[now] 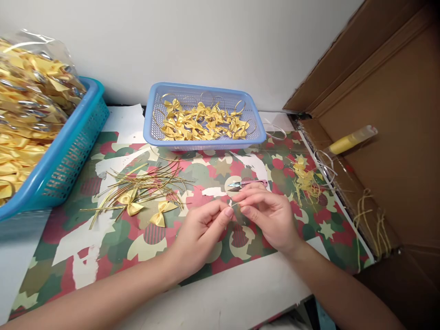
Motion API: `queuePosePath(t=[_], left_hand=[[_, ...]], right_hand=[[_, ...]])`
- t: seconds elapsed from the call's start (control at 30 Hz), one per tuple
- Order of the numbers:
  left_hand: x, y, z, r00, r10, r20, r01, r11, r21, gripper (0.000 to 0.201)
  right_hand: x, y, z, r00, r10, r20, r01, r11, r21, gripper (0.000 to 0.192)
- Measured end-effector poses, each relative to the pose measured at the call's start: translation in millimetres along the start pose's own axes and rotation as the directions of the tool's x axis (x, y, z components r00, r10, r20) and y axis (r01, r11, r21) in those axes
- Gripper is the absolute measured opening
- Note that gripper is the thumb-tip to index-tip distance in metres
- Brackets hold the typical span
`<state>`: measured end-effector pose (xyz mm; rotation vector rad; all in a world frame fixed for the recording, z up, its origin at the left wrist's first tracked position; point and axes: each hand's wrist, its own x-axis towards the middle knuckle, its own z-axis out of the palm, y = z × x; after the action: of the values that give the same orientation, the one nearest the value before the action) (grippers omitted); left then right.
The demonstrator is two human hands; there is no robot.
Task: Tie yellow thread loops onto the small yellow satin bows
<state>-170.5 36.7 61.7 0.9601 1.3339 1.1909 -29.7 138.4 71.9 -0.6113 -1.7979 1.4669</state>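
My left hand and my right hand meet over the patterned sheet, fingertips pinched close together. Between them runs a short stretch of thin gold cord, mostly covered by the fingers. Just beyond my right fingers lie small thread snips with a pinkish handle. To the left is a loose pile of gold cords. One yellow ribbon bow rests on the near side of that pile, and another yellow bow sits beside it, nearer my left hand.
At the back stands a blue basket of yellow bows with gold loops. A larger blue basket with bagged bows fills the left. Yellow scraps lie at right, near a cardboard wall and a yellow-filled tube.
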Motion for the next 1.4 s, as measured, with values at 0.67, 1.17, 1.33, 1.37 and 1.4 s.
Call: queuePosePath(t=[0.67,1.17,1.33,1.37,1.4], left_hand=[[13.2,20.8,-8.3,0.97,-0.209,0.122,0.241,0.878,-0.413,0.024],[5.1,14.9,-1.6,0.993,-0.113,-0.04,0.1,0.967,-0.234,0.032],[0.5,14.4,0.8,0.994,-0.075,-0.085,0.063,0.989,-0.137,0.028],[0.3,14.5,1.0,0.993,-0.07,-0.093,0.058,0.991,-0.124,0.028],[0.3,14.6,1.1,0.992,-0.064,-0.104,0.053,0.993,-0.108,0.027]], right_hand=[[-2.7,1.3,2.8,0.998,-0.022,-0.054,0.018,0.996,-0.082,0.014],[-8.4,2.8,1.4,0.978,0.148,-0.148,-0.158,0.986,-0.055,0.008],[-10.5,-2.2,7.9,0.987,0.136,-0.079,-0.148,0.974,-0.172,0.013],[-11.0,-2.8,9.0,0.988,0.139,-0.074,-0.15,0.973,-0.178,0.013],[-11.5,-3.3,9.8,0.986,0.147,-0.072,-0.158,0.972,-0.174,0.013]])
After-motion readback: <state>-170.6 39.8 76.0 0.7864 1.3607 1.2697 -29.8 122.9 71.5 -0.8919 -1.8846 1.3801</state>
